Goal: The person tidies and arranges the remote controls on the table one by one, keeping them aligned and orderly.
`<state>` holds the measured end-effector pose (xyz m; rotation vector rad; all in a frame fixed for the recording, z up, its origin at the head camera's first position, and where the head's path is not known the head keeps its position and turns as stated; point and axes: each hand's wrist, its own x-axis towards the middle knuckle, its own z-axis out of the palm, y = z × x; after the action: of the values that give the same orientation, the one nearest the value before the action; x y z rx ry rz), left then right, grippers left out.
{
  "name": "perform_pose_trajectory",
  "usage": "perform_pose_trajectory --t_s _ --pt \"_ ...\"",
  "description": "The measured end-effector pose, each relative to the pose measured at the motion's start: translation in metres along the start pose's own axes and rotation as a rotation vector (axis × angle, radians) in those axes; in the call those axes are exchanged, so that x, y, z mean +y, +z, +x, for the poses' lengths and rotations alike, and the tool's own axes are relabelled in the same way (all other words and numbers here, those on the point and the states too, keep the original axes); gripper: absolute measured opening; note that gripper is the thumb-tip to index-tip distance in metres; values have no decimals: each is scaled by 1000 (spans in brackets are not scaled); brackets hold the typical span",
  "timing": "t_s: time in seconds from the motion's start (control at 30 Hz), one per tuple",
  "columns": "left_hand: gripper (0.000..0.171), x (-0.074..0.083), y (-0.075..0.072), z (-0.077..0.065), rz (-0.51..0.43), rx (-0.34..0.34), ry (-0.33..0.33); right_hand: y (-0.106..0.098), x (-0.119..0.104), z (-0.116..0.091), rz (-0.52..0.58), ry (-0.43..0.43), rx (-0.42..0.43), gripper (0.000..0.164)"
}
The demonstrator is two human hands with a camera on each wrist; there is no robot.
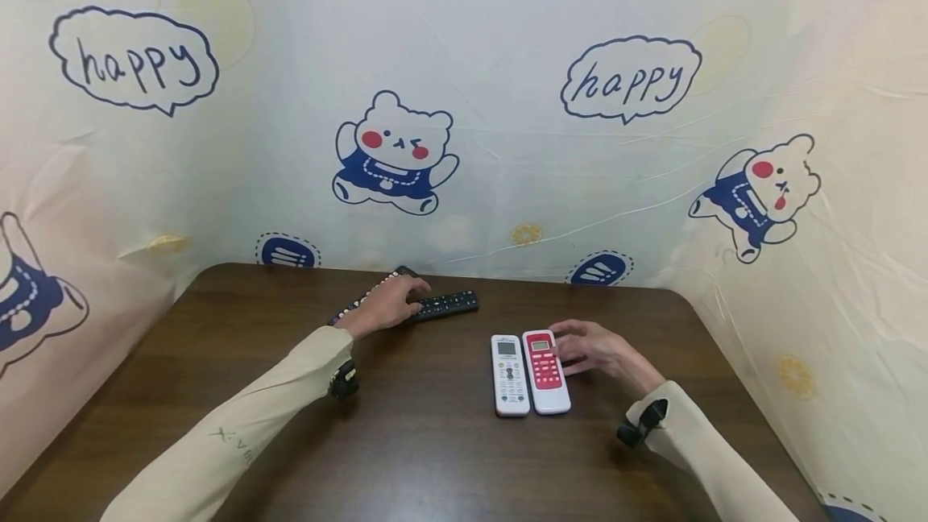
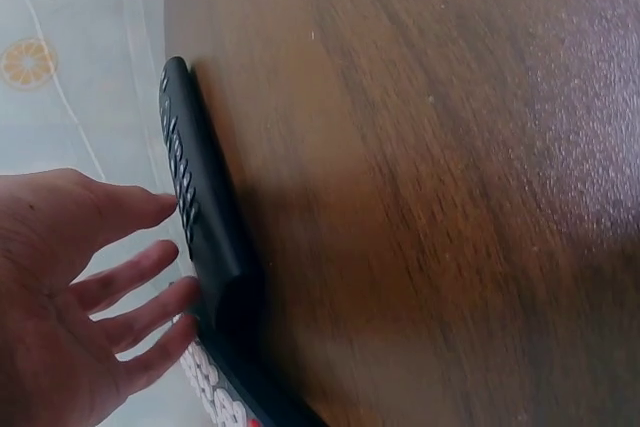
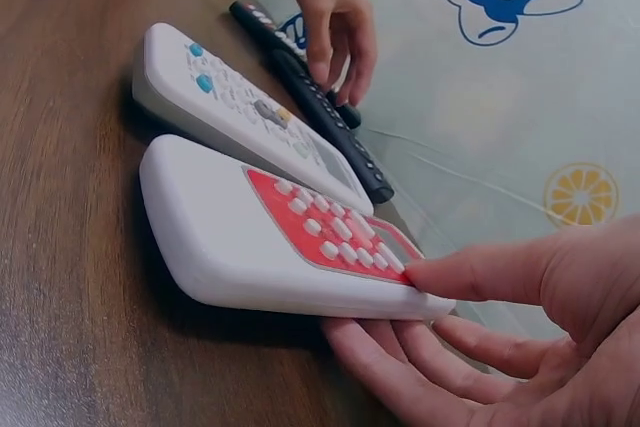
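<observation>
My left hand reaches over two black remote controls near the table's far edge. One black remote slants off to the right of the fingers. The other, with pale buttons, lies partly hidden under the hand. In the left wrist view the thumb touches the button side of the first remote, its fingers loosely bent. My right hand holds a white remote with a red face by its far end, thumb on top and fingers along the side. A plain white remote lies just left of it, side by side.
The brown wooden table has a rounded far edge. Behind it and along both sides hangs a pale printed curtain with bears and lettering. Both wrists carry black straps over light sleeves.
</observation>
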<state>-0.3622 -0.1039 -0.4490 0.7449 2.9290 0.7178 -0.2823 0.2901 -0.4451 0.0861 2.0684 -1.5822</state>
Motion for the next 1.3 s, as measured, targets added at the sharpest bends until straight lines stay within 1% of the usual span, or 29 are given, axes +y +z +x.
perform_pose_trajectory --t_s 0.13,0.23,0.33,0.57,0.67,0.8,0.93,1.1,1.17,1.3 --pt "33 3 3 2 7 -22 6 -1 1 0 7 3 21 61" --pt "35 5 3 3 -10 -43 1 0 1 1 11 15 41 60" --pt "37 6 3 3 -16 -59 -4 1 1 0 -10 8 34 60" --pt "42 7 5 4 32 -62 -10 5 -1 -4 -39 -13 29 58" --pt "46 9 6 5 22 -64 -38 7 0 -4 -48 -10 34 58" --pt "52 11 5 5 -37 -76 -86 8 -1 -4 -54 -3 29 62" --pt "58 12 2 5 -85 -117 -117 9 0 -4 -75 -7 24 67" --pt "57 11 1 5 -142 -159 -151 9 5 -3 -86 -30 41 68" --pt "53 11 0 4 -187 -170 -185 9 7 -2 -83 -40 50 66" --pt "46 11 -4 1 -328 -210 -282 10 7 -2 -79 -42 68 64"
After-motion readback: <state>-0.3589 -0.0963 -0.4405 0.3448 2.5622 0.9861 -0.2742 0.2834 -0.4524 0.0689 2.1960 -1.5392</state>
